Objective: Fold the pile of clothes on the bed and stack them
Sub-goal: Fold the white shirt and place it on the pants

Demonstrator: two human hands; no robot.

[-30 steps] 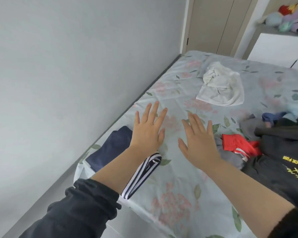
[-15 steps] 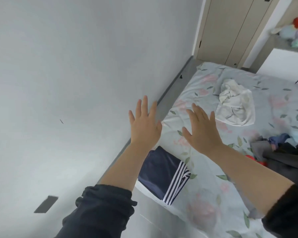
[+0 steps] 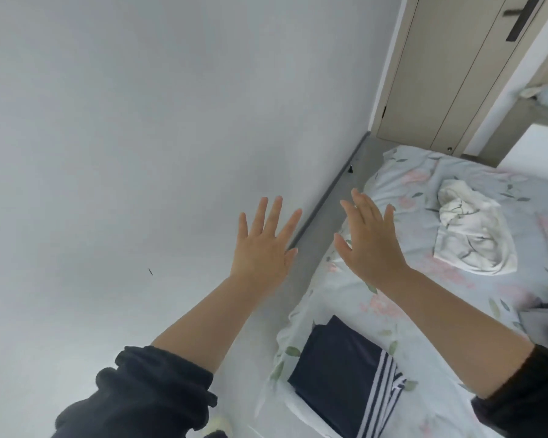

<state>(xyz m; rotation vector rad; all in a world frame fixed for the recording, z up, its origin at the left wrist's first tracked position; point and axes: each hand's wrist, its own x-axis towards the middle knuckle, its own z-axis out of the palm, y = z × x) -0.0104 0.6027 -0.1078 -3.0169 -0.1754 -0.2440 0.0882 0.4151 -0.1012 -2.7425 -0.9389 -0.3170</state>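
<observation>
Navy cloth with white side stripes, a folded garment [image 3: 339,384], lay flat on the near corner of the bed [image 3: 339,298], close to the mattress edge beside the wall [image 3: 140,121]. It was the only folded item in view. From the head view, the left hand [image 3: 261,248] was raised over the gap between wall and mattress, and the right hand [image 3: 372,245] over the floral sheet. Both had fingers straight and spread, backs to the camera, and gripped nothing. Neither touched any cloth. A crumpled white garment [image 3: 470,238] lay unfolded further up the bed, ahead and to the right of the right hand and apart from it. Its longer side ran roughly away from the person. A blurred edge of grey and blue cloth, the pile [image 3: 543,320], showed at the right border beyond the right forearm; its extent could not be determined. Assessment: all unfolded work lay to the right of both hands, so the right hand was the nearer to either item, and the left would need to cross the folded garment's side of the bed to assist. The task appeared to be at an early stage.
</observation>
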